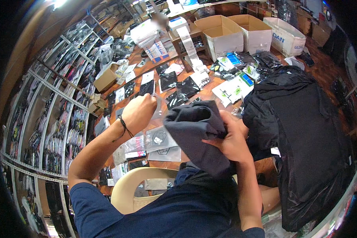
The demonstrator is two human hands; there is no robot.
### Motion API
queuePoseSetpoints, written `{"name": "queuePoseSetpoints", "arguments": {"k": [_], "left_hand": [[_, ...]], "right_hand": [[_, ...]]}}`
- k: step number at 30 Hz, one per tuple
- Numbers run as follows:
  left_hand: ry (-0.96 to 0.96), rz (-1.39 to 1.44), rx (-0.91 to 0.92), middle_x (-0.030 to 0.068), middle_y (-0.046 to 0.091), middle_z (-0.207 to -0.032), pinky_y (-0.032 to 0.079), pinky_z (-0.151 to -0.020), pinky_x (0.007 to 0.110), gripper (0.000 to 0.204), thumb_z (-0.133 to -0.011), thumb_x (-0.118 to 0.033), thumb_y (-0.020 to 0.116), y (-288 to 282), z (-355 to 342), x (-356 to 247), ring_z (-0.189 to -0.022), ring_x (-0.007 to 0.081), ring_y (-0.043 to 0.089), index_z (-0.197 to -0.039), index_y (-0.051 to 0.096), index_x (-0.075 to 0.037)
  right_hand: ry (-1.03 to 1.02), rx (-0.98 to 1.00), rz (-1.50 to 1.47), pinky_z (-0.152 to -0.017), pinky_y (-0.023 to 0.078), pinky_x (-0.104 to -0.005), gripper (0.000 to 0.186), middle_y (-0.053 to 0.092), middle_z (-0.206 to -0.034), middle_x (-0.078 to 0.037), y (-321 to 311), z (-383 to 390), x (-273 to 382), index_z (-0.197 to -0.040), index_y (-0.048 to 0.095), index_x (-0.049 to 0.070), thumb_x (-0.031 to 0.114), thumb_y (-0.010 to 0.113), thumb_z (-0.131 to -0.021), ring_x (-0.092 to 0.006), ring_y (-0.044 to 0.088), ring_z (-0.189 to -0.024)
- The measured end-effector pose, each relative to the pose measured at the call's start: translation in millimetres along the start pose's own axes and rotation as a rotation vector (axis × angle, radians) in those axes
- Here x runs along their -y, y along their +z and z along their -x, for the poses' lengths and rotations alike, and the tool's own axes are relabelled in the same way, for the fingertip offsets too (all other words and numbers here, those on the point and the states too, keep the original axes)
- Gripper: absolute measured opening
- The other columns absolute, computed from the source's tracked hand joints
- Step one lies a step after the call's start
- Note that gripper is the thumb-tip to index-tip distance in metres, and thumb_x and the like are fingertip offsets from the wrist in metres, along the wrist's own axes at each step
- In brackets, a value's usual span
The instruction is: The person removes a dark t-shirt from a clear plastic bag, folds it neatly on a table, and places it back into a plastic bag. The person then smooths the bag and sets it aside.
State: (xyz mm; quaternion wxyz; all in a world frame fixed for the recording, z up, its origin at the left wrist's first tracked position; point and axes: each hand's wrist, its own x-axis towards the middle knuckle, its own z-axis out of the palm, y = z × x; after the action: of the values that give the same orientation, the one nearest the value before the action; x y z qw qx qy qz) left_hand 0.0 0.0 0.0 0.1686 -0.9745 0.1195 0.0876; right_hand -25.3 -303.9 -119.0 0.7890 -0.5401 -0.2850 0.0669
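Right hand (pixel 235 137) gripped the dark folded garment (pixel 190 133) — left hand (pixel 142 109), left of it, was fisted, contents indiscernible.

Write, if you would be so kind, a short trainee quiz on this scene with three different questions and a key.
1. Which hand holds the dark cloth?
2. True or false: the shelves stand on the left side of the view.
3. How many open boxes stand in the row at upper right? a) two b) three c) five

Key:
1. The right hand.
2. True.
3. b) three.
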Motion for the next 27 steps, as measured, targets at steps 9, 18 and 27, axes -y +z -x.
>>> {"name": "queuePoseSetpoints", "arguments": {"k": [9,18,27], "left_hand": [[0.156,0.127,-0.097,0.0273,0.066,-0.134,0.059,-0.092,0.049,0.058,-0.079,0.004,0.068,-35,10,-12,-0.108,0.0474,0.07,-0.136,0.059,0.005],[0.169,-0.12,-0.227,0.0195,0.05,-0.162,0.061,-0.075,0.05,0.096,-0.078,0.002,0.068,-35,15,-49,-0.087,0.0402,0.076,-0.166,0.032,-0.001],[0.256,0.112,-0.102,0.0213,0.055,-0.157,0.061,-0.088,0.047,0.093,-0.072,0.003,0.07,-49,1,-53,-0.111,0.0413,0.073,-0.161,0.042,0.001]], "right_hand": [[0.076,0.076,-0.07,-0.105,0.052,-0.0327,0.061,0.073,-0.123,-0.003,16,-28,-57,-0.135,0.062,0.001,-0.006,0.088,-0.081,-0.0123,0.066,-0.116],[-0.002,-0.166,0.191,-0.101,0.055,-0.0352,0.059,0.077,-0.122,-0.01,-17,-7,-3,-0.133,0.065,0.0,-0.007,0.088,-0.079,-0.0184,0.071,-0.114],[-0.026,-0.191,0.41,-0.093,0.056,-0.0351,0.054,0.08,-0.114,-0.011,-30,-7,0,-0.129,0.07,0.005,0.001,0.088,-0.078,-0.0229,0.077,-0.106]]}}
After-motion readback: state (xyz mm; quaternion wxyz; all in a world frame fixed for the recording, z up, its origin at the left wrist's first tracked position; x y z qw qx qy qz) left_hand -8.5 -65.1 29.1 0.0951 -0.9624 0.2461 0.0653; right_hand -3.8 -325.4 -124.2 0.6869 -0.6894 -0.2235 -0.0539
